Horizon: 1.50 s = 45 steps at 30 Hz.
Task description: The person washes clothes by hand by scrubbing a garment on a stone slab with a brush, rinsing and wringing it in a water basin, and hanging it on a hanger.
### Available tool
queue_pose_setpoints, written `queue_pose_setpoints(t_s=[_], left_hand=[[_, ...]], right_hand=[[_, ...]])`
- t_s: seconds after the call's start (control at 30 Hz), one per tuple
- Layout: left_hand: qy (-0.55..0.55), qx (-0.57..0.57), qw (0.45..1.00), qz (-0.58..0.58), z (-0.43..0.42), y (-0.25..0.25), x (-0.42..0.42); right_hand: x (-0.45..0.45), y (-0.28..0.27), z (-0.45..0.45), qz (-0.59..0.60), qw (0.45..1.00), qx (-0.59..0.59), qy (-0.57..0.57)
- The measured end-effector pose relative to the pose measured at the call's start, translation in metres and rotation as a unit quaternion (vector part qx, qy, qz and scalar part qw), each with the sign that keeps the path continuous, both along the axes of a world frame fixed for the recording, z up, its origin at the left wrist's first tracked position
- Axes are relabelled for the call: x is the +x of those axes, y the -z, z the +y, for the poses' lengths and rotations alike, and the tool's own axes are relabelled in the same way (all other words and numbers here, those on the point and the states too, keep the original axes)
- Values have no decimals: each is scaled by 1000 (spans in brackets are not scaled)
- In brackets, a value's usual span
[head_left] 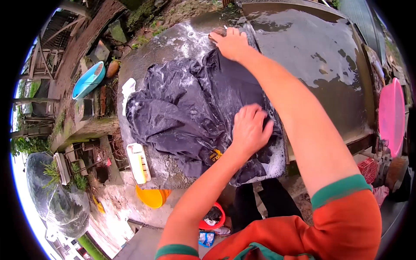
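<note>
Nearest are the orange-red sleeve (pixel 346 216) with green trim and the dark trouser legs (pixel 277 199) of a person standing at a wet concrete tabletop (pixel 169 173), seen from above. Below its near edge sit a red basin (pixel 222 216) with things inside, a blue packet (pixel 206 238) and an orange-yellow bucket (pixel 152 197).

The two hands are well apart. The left hand (pixel 251 128), blurred, lies palm down on the near right part of a dark garment (pixel 182 108), thumb spread away from the fingers. The garment is bunched across the middle of the tabletop, with yellow lettering (pixel 215 154) near its lower edge. To its left are a white tray (pixel 147 169) holding something yellow and, farther up, a crumpled white item (pixel 128 92).

The right hand (pixel 232 45) reaches to the garment's far edge, its fingers over a small brown object (pixel 219 32); how firmly it grips cannot be told.

The garment appears wetted and soaped. White suds streak its folds, and foam (pixel 275 161) lies at the near right corner, so rinsing seems not yet done; whether any part is fully scrubbed is unclear.

Beyond, on the right, are a water-filled trough (pixel 303 47) and a pink basin (pixel 391 119); far left, a light-blue basin (pixel 89 82) rests near rubble.
</note>
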<state>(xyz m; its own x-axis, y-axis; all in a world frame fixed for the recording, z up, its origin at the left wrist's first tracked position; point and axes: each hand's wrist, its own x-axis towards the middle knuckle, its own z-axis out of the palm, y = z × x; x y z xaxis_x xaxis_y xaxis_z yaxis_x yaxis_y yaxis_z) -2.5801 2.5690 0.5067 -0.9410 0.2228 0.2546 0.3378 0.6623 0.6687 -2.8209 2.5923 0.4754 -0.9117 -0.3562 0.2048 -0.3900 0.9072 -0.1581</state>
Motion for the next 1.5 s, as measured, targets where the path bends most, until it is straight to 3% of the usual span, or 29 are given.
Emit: queue_pose_setpoints(t_s=[0.07, 0.13, 0.2, 0.23, 0.27, 0.33, 0.37, 0.4, 0.43, 0.47, 0.53, 0.57, 0.6, 0.63, 0.67, 0.7, 0.73, 0.83, 0.9, 0.93, 0.97, 1.07, 1.17, 1.2, 1.27, 1.33, 1.4, 1.5], left_hand=[[-60, 34, 996, 48, 23, 12, -42], [-139, 4, 990, 0, 40, 14, -67], [-87, -104, 987, -87, 39, 17, -85], [-83, -107, 990, -49, 38, 33, -89], [-126, -26, 991, -27, 27, 34, -85], [-207, 140, 968, 26, -1, 29, -76], [-302, 316, 898, -49, -21, 29, -61], [-380, 475, 784, -122, -44, 27, -38], [-411, 453, 777, -148, -67, 21, -12], [-447, 428, 766, -176, -81, 16, 16], [-377, 81, 918, -88, -81, 3, 53], [-332, -14, 942, -35, -71, -5, 63], [-266, -47, 963, -20, -63, -9, 71], [-198, -113, 972, -53, -54, -13, 81], [-147, -176, 970, -80, -47, -12, 90], [-110, -175, 974, -97, -48, -9, 98], [-73, -177, 975, -115, -51, -3, 102], [-77, -169, 976, -118, -52, 0, 97], [-80, -152, 978, -114, -52, 3, 100], [-79, -148, 979, -116, -53, 2, 97], [-85, -144, 980, -105, -53, 2, 97], [-79, -134, 982, -103, -55, -3, 99], [-69, -137, 981, -123, -56, -1, 98], [-65, -137, 976, -154, -54, 3, 100], [-71, -141, 982, -106, -56, 5, 99], [-63, -127, 983, -117, -58, 1, 103], [-59, -119, 983, -128, -57, -10, 104], [-21, -141, 975, -171, -54, -33, 139]], right_hand=[[0, -39, 27, -188, 978, -83, 39], [9, -30, 86, -105, 976, -152, 113], [21, -8, 177, -27, 961, -269, 62], [27, 21, 230, -6, 943, -319, 98], [54, 17, 258, -103, 856, -470, 188], [80, 28, 295, -78, 826, -478, 288], [78, 39, 296, -103, 811, -487, 308], [77, 49, 297, -127, 793, -497, 330], [76, 19, 264, -239, 694, -605, 309], [77, 4, 236, -274, 665, -652, 240], [78, -44, 164, -338, 695, -619, 140], [96, -81, 132, -379, 771, -507, 73], [112, -81, 103, -340, 838, -426, 26], [131, -73, 80, -100, 920, -309, -221], [164, -65, 63, -136, 948, -162, -238], [189, -72, 48, -251, 906, -92, -328], [209, -73, 36, -194, 879, -65, -432], [126, -18, -27, 11, 924, -66, -377], [37, 5, -78, 92, 975, -11, -203], [19, -7, -97, -1, 996, 8, -91], [13, -16, -109, -63, 996, 25, -58], [79, -51, -69, -141, 960, -1, -241], [176, -65, -8, -260, 885, -101, -373], [180, -54, 6, -53, 843, -22, -534], [122, -17, -38, 65, 931, -18, -359], [63, -12, -87, 14, 978, -28, -205], [31, -22, -119, -109, 988, -6, -107], [44, -31, -91, -94, 973, 122, -170]])
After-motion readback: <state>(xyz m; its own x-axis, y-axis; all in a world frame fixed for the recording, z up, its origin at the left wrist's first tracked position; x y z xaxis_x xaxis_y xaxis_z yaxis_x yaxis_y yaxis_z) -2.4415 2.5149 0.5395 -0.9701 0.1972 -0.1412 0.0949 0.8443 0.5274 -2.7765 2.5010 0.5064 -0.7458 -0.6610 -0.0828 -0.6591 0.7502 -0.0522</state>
